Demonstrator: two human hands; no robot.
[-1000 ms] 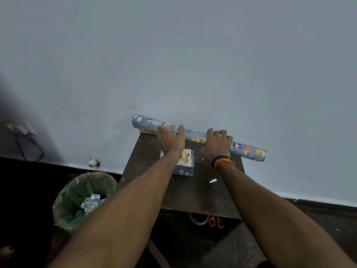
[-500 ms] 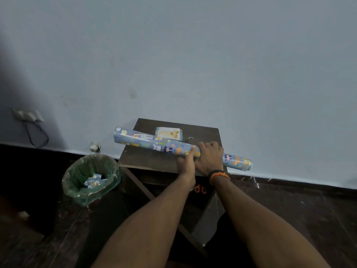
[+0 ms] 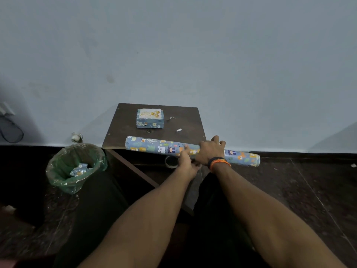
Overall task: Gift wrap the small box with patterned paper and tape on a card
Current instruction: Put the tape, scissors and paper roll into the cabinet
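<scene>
- A bin (image 3: 76, 167) lined with a green bag is seen on the floor to the left of the desk (image 3: 123, 130), with scraps of patterned paper inside.
- The small box (image 3: 150, 118) is found on the far part of the desk, already covered in patterned paper, with a card (image 3: 149, 113) lying on its top face; it sits beyond the roll and well apart from both hands.
- The roll of paper (image 3: 154, 147) is held across the desk's near edge, its long axis running left to right, with the right end hanging past the desk over the floor.
- A ring of tape (image 3: 171, 162) is glimpsed just below the roll, partly hidden.
- The left hand (image 3: 186, 161) grips the roll from the near side, its fingers curled under and mostly hidden.
- The right hand (image 3: 210, 150) is laid over the roll just right of the left, fingers wrapped round it.
- The wrapping is judged done; the roll is probably to be put away, and it is nearer the hands than the box.
</scene>
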